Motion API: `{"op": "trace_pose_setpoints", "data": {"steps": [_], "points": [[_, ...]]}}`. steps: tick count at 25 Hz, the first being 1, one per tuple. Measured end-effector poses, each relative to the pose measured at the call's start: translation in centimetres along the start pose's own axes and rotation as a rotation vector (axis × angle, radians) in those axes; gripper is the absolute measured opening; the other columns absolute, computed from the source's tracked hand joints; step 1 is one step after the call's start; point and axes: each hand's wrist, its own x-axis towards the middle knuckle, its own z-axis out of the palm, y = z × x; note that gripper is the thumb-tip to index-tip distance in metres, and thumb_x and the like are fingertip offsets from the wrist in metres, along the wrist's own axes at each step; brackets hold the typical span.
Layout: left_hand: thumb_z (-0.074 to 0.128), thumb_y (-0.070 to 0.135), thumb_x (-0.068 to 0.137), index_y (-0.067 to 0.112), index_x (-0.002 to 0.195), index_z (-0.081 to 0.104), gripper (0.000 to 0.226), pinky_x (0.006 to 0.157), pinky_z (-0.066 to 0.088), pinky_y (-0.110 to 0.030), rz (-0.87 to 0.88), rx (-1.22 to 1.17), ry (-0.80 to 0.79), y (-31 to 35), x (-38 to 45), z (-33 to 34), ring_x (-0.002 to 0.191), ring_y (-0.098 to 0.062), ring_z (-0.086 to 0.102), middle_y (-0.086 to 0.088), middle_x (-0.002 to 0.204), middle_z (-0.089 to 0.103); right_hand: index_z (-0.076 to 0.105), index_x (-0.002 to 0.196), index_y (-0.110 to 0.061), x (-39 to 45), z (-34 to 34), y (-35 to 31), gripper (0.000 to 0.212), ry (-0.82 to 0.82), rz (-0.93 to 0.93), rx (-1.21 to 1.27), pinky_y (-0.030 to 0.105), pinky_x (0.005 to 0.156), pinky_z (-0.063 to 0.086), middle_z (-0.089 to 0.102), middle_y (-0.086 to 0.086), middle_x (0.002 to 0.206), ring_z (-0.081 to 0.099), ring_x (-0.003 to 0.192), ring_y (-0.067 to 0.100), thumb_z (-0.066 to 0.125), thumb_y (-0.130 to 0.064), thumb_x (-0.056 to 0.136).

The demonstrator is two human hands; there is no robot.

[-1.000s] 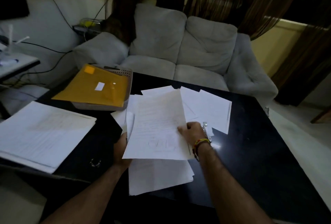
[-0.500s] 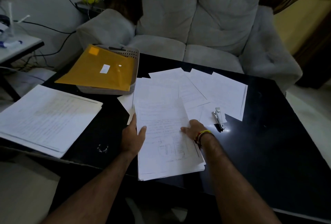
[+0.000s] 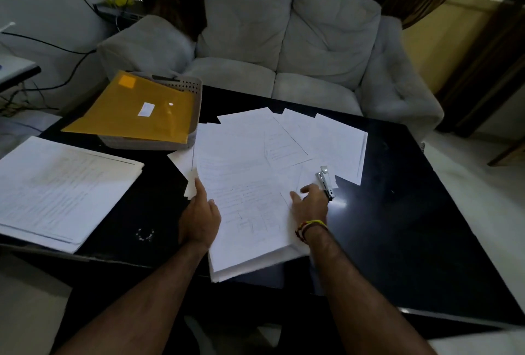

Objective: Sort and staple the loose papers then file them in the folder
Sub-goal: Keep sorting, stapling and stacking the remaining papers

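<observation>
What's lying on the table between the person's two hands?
In the head view, a stack of white papers fills the stretch between the left hand and the right hand; both hands rest at its edges.

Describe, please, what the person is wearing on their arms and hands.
Both forearms are bare, with no sleeves in view. The right hand has a band of yellow and red threads at the wrist. The left hand wears nothing visible.
</observation>
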Motion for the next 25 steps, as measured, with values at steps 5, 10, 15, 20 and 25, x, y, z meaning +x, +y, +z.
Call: {"op": "trace_pose_setpoints", "data": {"steps": [5, 10, 15, 20, 25], "points": [[0.041, 0.019, 0.096, 0.005, 0.152, 0.010, 0.065, 0.065, 0.048, -0.043, 0.082, 0.213, 0.024, 1.3, -0.7, 1.0, 0.091, -0.034, 0.060, -0.014, 0.116, 0.057, 0.051, 0.113, -0.009, 3.8, -1.7, 1.5, 0.037, 0.306, -0.035, -0.465, 0.043, 0.084, 0.047, 0.055, 0.014, 0.115, 0.054, 0.108, 0.035, 0.068, -0.022, 0.084], [0.039, 0.016, 0.096, 0.005, 0.152, 0.007, 0.066, 0.063, 0.046, -0.041, 0.099, 0.312, 0.008, 1.4, -0.5, 1.3, 0.093, -0.031, 0.060, -0.011, 0.117, 0.054, 0.051, 0.108, -0.007, 6.1, -1.0, 2.2, 0.023, 0.260, 0.013, -0.329, 0.042, 0.080, 0.049, 0.064, 0.016, 0.106, 0.059, 0.101, 0.039, 0.062, -0.011, 0.088], [0.036, 0.019, 0.098, 0.008, 0.152, 0.005, 0.063, 0.068, 0.047, -0.046, 0.102, 0.289, -0.007, 1.8, -0.7, 1.4, 0.095, -0.033, 0.059, -0.013, 0.121, 0.053, 0.053, 0.111, -0.007, 4.3, -2.2, 1.6, 0.028, 0.271, 0.015, 0.001, 0.036, 0.079, 0.047, 0.067, 0.018, 0.103, 0.061, 0.098, 0.036, 0.067, -0.014, 0.087], [0.042, 0.013, 0.096, 0.005, 0.151, 0.012, 0.063, 0.064, 0.047, -0.051, 0.156, 0.308, 0.035, 2.1, -1.3, 1.4, 0.091, -0.043, 0.059, -0.022, 0.117, 0.054, 0.058, 0.105, -0.003, 0.1, -6.6, 4.4, 0.034, 0.425, 0.303, 0.211, 0.035, 0.082, 0.044, 0.067, 0.021, 0.105, 0.062, 0.101, 0.035, 0.075, -0.020, 0.081], [0.042, 0.015, 0.096, 0.006, 0.151, 0.011, 0.064, 0.070, 0.047, -0.053, 0.178, 0.296, 0.031, 1.5, -1.5, 1.1, 0.096, -0.044, 0.057, -0.024, 0.118, 0.053, 0.061, 0.107, 0.001, -2.5, -8.8, 7.6, 0.036, 0.364, 0.443, 0.000, 0.040, 0.083, 0.048, 0.062, 0.023, 0.115, 0.060, 0.107, 0.039, 0.068, -0.030, 0.088]]}}
